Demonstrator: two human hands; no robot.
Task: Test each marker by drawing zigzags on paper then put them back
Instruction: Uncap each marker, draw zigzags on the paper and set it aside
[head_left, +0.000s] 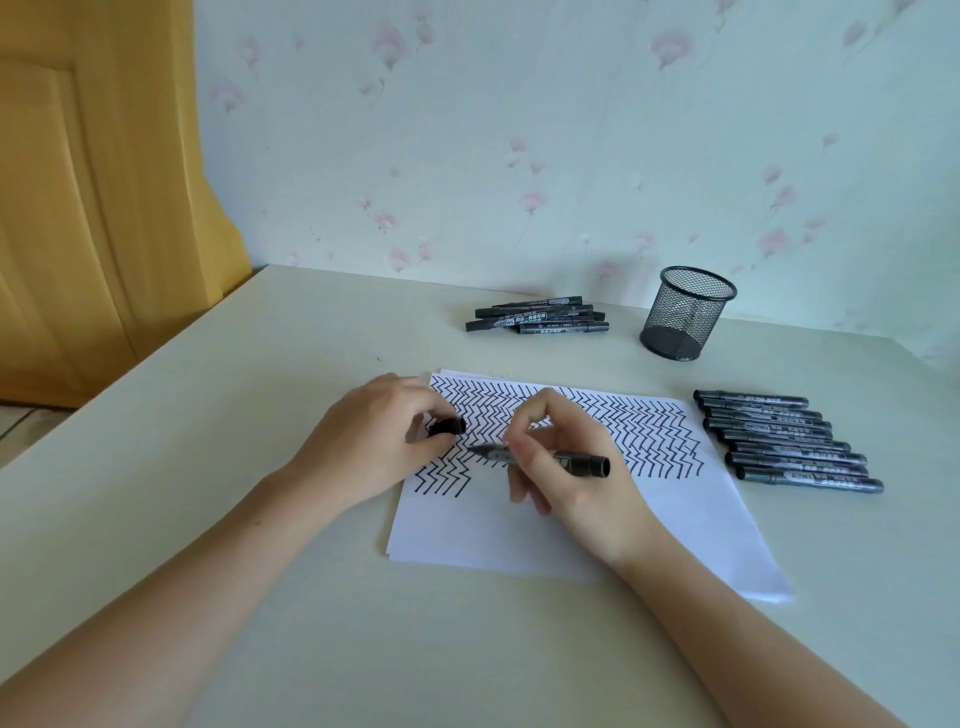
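Item: slim black-and-grey marker with a printed barrel label (550, 458), held low over the white sheet of paper covered in black zigzag rows (675, 514). It is pinched at its forward half between thumb and fingers of the right hand (566, 467). The small black cap (448, 427) is pinched in the fingertips of the left hand (374, 441), just beside the tip.

Orientation: long axis nearly level, running left to right; pointed grey tip to the left, black butt end to the right.

Handling, as judged: cap and tip are to be brought into line along that axis, pressed squarely home, and ink contact with the fingers avoided.

Nearby: row of black markers (789, 444) to the right; heap of black markers (540, 317); black wire-mesh pen cup (685, 312).
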